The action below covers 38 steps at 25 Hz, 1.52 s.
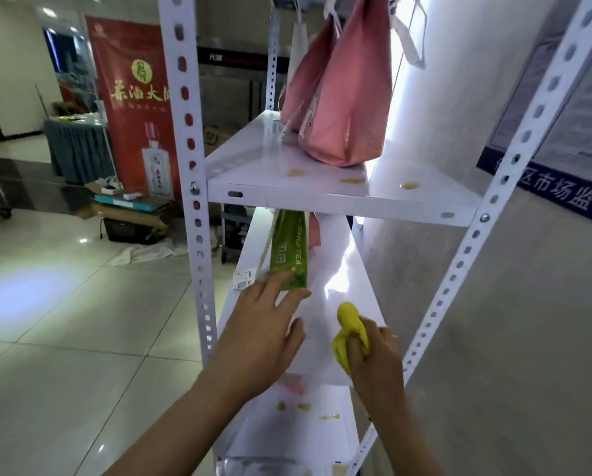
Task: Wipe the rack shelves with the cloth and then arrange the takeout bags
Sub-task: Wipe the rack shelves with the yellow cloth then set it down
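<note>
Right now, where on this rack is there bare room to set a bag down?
Middle shelf: bare between the green bag and the right hand gripping the yellow cloth. Upper shelf: bare left of the pink bags, but stains dot its front.

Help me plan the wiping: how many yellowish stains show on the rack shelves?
6 at least. Three on the upper shelf's front: left stain, middle stain, right stain. Three on the lower shelf. Bags and hands may hide more.
</note>
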Available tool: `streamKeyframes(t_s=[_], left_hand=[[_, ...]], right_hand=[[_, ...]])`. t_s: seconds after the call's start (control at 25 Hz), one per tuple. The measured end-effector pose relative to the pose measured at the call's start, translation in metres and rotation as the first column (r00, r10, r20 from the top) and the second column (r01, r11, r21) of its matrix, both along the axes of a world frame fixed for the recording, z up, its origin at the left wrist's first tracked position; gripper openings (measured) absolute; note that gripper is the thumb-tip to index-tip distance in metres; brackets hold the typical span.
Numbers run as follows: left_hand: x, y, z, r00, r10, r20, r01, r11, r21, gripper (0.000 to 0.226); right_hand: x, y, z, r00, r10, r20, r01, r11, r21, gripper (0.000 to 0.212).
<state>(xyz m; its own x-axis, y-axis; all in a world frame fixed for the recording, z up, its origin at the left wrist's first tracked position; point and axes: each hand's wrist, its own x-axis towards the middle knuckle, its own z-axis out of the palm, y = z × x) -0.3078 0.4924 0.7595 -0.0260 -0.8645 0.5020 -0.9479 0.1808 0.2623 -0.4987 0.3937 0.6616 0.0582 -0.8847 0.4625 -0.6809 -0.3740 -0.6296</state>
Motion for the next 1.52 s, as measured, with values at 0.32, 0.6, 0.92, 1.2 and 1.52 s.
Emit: streamKeyframes(t_s=[0.32, 0.6, 0.92, 1.2, 1.52], left_hand=[[0.004, 0.004, 0.092, 0.997, 0.044, 0.059, -0.022, 0.942, -0.334, 0.046], [0.033, -0.010, 0.109, 0.987, 0.155, 0.049, -0.135, 0.948, -0.287, 0.045], [0.050, -0.018, 0.098, 0.990, 0.120, 0.073, -0.089, 0.938, -0.335, 0.045], [0.053, -0.018, 0.096, 0.998, 0.055, 0.034, -0.040, 0.940, -0.338, 0.045], [0.065, -0.013, 0.109, 0.994, 0.070, 0.078, -0.038, 0.935, -0.353, 0.040]], right_hand=[[-0.013, 0.063, 0.191, 0.983, 0.057, 0.175, 0.030, 0.889, -0.457, 0.033], [0.001, -0.023, 0.287, 0.867, -0.367, -0.336, 0.302, 0.925, -0.230, 0.042], [-0.002, -0.018, 0.289, 0.922, -0.043, -0.384, 0.067, 0.996, 0.050, 0.037], [0.047, 0.011, 0.293, 0.907, 0.067, -0.415, -0.064, 0.998, 0.021, 0.034], [0.069, 0.019, 0.286, 0.892, 0.240, -0.383, -0.267, 0.963, -0.019, 0.029]])
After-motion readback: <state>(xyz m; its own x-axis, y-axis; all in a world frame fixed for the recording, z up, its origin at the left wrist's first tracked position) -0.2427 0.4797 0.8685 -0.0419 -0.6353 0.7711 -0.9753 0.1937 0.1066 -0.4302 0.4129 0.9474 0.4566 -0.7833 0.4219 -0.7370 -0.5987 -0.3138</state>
